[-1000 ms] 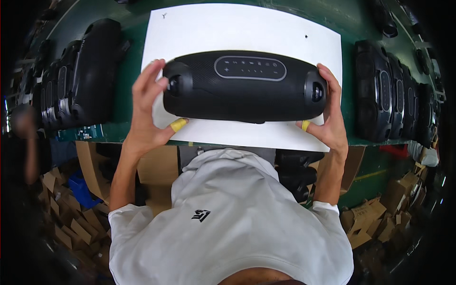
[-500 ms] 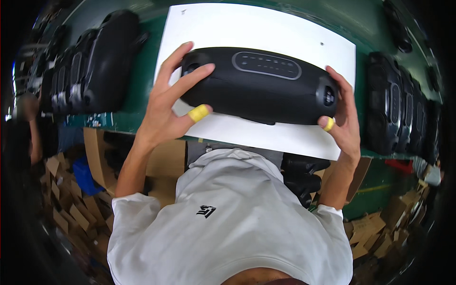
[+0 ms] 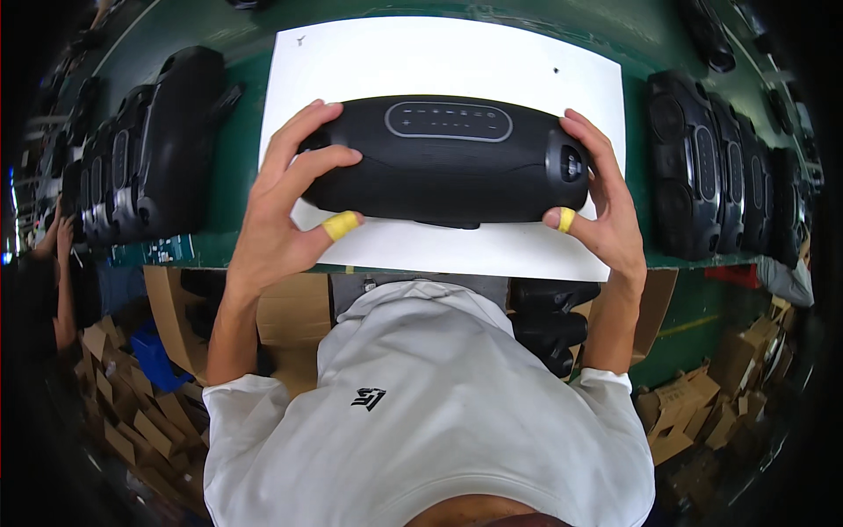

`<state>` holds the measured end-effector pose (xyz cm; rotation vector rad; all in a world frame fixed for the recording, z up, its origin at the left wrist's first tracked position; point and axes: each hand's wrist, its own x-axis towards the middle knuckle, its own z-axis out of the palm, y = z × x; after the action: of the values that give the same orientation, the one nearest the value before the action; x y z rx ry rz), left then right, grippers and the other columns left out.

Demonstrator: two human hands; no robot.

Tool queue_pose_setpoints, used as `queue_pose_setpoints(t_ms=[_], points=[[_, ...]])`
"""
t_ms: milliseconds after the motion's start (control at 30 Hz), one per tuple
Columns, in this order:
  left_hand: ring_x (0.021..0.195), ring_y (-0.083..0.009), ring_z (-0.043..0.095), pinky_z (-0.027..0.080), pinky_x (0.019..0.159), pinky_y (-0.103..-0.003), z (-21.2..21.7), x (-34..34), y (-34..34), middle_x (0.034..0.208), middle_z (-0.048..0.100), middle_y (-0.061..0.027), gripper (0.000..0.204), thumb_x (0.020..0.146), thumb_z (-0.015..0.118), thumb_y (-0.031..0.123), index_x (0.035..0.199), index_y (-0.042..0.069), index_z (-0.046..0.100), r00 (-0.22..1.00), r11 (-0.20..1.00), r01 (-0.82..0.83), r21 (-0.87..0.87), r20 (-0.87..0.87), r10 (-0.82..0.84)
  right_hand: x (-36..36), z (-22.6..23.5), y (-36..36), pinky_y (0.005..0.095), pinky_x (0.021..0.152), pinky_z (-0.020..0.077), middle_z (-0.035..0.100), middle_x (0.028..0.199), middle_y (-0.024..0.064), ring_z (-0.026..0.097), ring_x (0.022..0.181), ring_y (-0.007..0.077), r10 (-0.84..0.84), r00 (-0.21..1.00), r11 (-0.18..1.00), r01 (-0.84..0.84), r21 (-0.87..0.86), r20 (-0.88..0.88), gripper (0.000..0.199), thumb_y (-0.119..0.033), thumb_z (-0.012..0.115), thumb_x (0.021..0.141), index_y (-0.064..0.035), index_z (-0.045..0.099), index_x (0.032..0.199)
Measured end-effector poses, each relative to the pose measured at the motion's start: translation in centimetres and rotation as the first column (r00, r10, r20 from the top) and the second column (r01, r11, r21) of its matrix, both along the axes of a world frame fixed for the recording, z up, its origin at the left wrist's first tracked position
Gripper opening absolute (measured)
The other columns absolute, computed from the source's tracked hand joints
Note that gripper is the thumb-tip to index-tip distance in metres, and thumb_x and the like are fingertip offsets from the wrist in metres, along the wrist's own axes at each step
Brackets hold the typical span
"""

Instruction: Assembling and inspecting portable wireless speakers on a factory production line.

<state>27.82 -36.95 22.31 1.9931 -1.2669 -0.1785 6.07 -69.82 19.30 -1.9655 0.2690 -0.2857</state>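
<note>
A large black barrel-shaped portable speaker (image 3: 439, 176) lies lengthwise over a white board (image 3: 421, 57). An oval control panel (image 3: 450, 120) with a grey rim shows on its upper side. My left hand (image 3: 294, 189) grips the speaker's left end, fingers over the top and thumb at the lower edge. At the other end my right hand (image 3: 606, 193) wraps round it the same way, beside a round recess in the end. Yellow tape circles both thumbs. The undersides of the speaker and the fingertips behind it are hidden.
More black speakers stand in rows on the green table (image 3: 230, 176), at the left (image 3: 180, 145) and the right (image 3: 680, 167). Below are an open cardboard box (image 3: 294, 316), a blue container (image 3: 158, 356) and heaps of cardboard (image 3: 132, 422). Another person's arm (image 3: 63, 281) shows at far left.
The speaker, tilted down to the right before, now lies nearly level across the board. Both hands have stayed on its ends. The whole scene has shifted left in view.
</note>
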Motion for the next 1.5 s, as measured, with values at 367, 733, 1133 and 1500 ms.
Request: queue_pose_setpoints(t_ms=[367, 733, 1133, 1500], points=[[0.15, -0.0373, 0.051, 0.043, 0.121, -0.046, 0.1, -0.3, -0.5, 0.16, 0.053, -0.0152, 0.054, 0.071, 0.091, -0.002, 0.117, 0.01, 0.065, 0.989, 0.999, -0.013, -0.05, -0.146, 0.006, -0.1, -1.1, -0.3, 0.0451, 0.129, 0.0375, 0.041, 0.17, 0.0191, 0.046, 0.155, 0.0354, -0.026, 0.998, 0.989, 0.035, 0.145, -0.063, 0.128, -0.035, 0.103, 0.064, -0.0111, 0.037, 0.171], [0.147, -0.0383, 0.051, 0.042, 0.121, -0.041, -0.3, 0.2, 0.5, 0.156, 0.052, -0.0215, 0.083, 0.078, 0.097, 0.014, 0.147, 0.006, 0.052, 0.906, 0.986, -0.167, 0.02, -0.391, 0.162, -0.3, -0.6, -0.2, 0.0424, 0.126, 0.0387, 0.042, 0.167, 0.0174, 0.047, 0.153, 0.0335, -0.017, 0.997, 0.964, 0.037, 0.264, -0.08, 0.136, -0.048, 0.106, 0.064, -0.0106, 0.034, 0.172], [0.154, -0.0284, 0.045, 0.036, 0.128, -0.039, 3.4, -2.7, 7.2, 0.165, 0.046, -0.0173, 0.13, 0.065, 0.103, 0.002, 0.172, 0.002, 0.03, 0.911, 0.725, -0.32, -0.611, -0.408, 0.058, 1.8, 1.6, 9.0, 0.0454, 0.124, 0.0458, 0.04, 0.167, 0.0188, 0.05, 0.148, 0.0332, -0.093, 0.916, 0.988, 0.036, 0.15, 0.39, 0.135, -0.04, 0.108, 0.062, -0.0089, 0.028, 0.166], [0.13, -0.0218, 0.064, 0.05, 0.116, -0.044, 2.9, -3.5, 17.6, 0.139, 0.068, -0.0025, 0.051, 0.099, 0.08, 0.021, 0.146, 0.012, 0.063, 0.764, 0.108, -0.608, -0.786, -0.617, -0.188, 9.7, 1.1, 27.1, 0.0465, 0.132, 0.0374, 0.029, 0.171, 0.0181, 0.038, 0.156, 0.0338, 0.077, 0.774, 0.993, -0.116, 0.022, 0.628, 0.128, -0.019, 0.103, 0.068, -0.0135, 0.019, 0.164]])
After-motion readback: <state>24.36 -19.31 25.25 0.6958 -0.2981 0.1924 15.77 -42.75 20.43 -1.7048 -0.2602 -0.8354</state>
